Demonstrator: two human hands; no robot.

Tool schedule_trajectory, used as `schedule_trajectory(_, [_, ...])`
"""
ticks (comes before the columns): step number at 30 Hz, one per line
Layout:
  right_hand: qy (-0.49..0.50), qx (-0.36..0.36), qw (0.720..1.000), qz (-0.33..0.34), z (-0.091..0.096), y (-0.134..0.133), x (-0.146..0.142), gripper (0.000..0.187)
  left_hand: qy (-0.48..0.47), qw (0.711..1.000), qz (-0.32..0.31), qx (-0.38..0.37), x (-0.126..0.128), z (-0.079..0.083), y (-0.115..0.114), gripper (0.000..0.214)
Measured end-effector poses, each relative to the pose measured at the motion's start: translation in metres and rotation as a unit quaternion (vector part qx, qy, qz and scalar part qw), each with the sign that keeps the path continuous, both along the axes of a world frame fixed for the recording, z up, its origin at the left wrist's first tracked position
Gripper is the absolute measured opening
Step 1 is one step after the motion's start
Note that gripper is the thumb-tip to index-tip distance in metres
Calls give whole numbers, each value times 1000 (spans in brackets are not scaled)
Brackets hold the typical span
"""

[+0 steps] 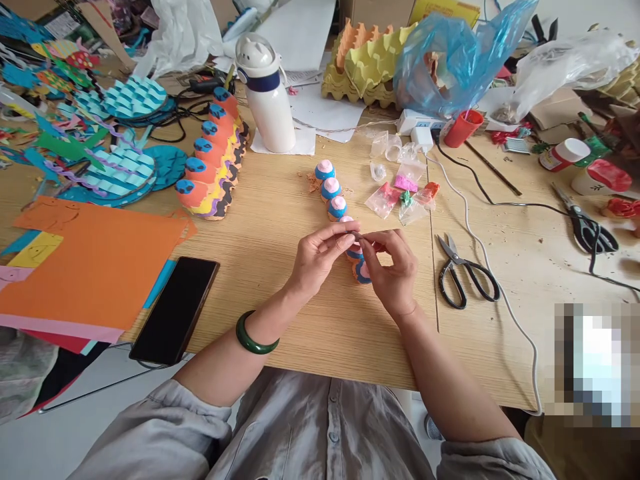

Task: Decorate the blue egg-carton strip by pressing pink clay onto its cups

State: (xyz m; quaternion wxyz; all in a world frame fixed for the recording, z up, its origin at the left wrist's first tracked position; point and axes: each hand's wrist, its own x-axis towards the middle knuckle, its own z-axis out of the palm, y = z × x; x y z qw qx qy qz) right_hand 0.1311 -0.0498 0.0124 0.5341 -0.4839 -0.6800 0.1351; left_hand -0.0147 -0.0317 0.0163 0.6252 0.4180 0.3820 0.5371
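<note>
My left hand [320, 257] and my right hand [393, 270] meet fingertip to fingertip above the table. Between them they pinch a small dark brownish piece [356, 235], too small to tell its kind. Under and behind the hands runs a row of egg-carton cups [337, 207], painted blue with pink tops over an orange base; the hands cover part of it. To the right of that row lie small clear bags [384, 200] with pink, green and orange-red stuff in them. Black-handled scissors [465, 270] rest right of my right hand, blades parted.
A painted orange, yellow and black egg-carton strip [215, 160] and a white bottle [270, 100] stand at the back left. A phone [175, 310] and orange paper [100, 253] lie left. A white cable [485, 247] crosses the right side. Egg trays [375, 63] and a blue bag [455, 60] are behind.
</note>
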Motion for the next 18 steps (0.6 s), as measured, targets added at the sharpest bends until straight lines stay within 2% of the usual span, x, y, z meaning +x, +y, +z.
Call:
schedule_trajectory(4, [27, -31, 999, 34, -3, 1, -1, 9, 6, 1000, 15, 8, -1, -3, 2, 29])
schedule_trajectory(8, [45, -64, 997, 26, -6, 0, -2, 20, 16, 1000, 11, 13, 0, -3, 3, 30])
schedule_trajectory(13, [17, -43, 998, 45, -1, 2, 2, 6, 22, 1000, -1, -11, 0, -3, 4, 34])
schedule_trajectory(18, [25, -46, 998, 27, 0, 2, 2, 9, 15, 1000, 6, -25, 1, -5, 6, 34])
